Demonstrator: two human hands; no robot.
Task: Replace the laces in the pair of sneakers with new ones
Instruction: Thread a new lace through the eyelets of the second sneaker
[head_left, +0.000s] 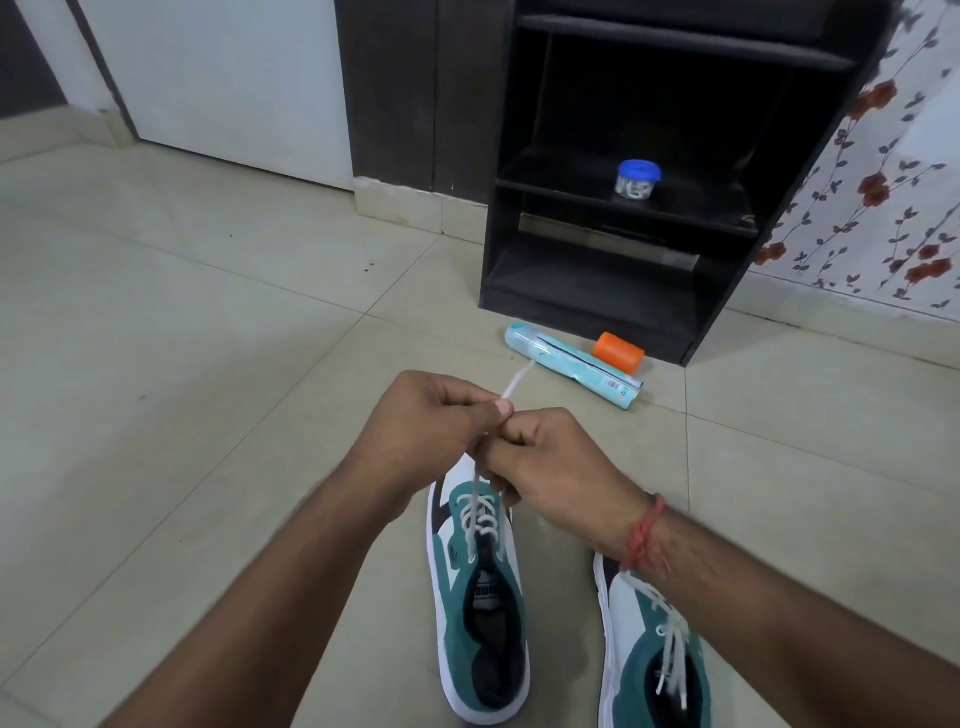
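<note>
Two teal, white and black sneakers stand on the tiled floor. The left sneaker (480, 613) is below my hands, threaded with a white lace (480, 514). My left hand (426, 421) pinches that lace, whose end sticks up past my thumb toward the far side. My right hand (545, 457) grips the same lace just beside it, knuckles touching the left hand. The right sneaker (649, 654) lies partly under my right forearm, with its white lace (670, 660) loose over the tongue.
A teal spray can (571, 366) lies on the floor beyond my hands, with an orange cap (618, 352) beside it. Behind them stands a black open shelf unit (649, 171) holding a blue-lidded jar (638, 179). A white door is at the far left.
</note>
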